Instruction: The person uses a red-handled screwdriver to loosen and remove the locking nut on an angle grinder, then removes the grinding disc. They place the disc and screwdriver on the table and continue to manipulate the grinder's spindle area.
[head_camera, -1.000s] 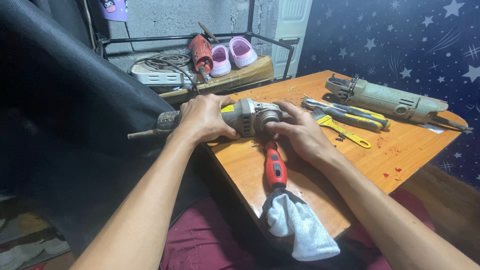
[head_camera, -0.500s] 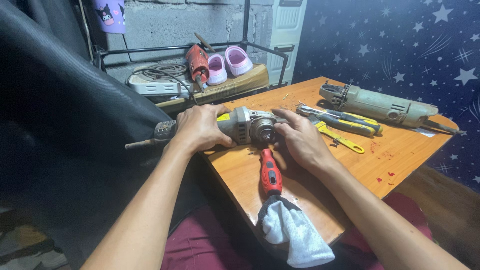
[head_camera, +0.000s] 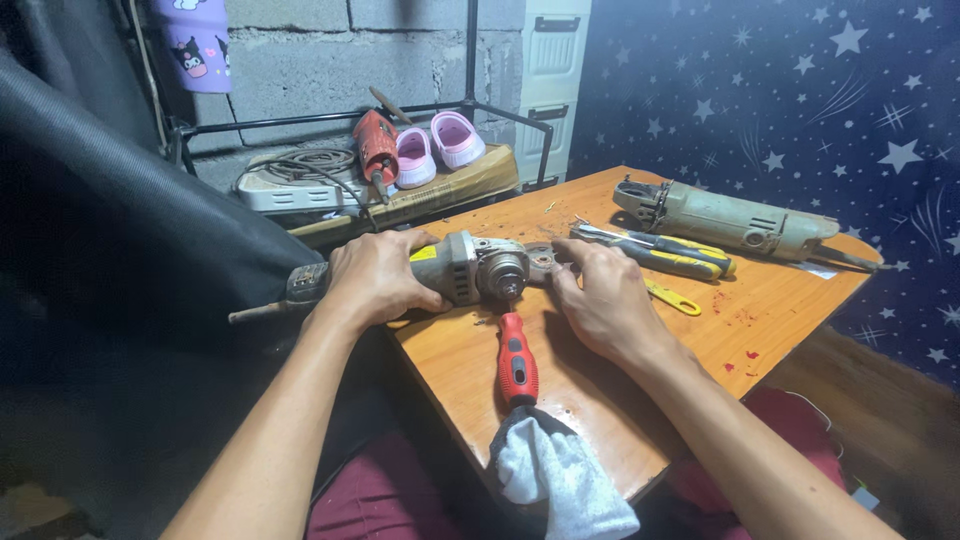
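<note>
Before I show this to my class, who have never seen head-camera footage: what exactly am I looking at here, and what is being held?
This is one view from a camera worn on a person's head, looking down along both bare arms at a small orange-brown wooden table. The left hand grips the body of a grey angle grinder lying at the table's edge. The right hand rests beside its round metal head, fingers touching it. A red-handled screwdriver lies just below the grinder, next to a grey-white cloth. Farther back lie a second, beige angle grinder, yellow-and-black-handled tools and a small yellow wrench.
</note>
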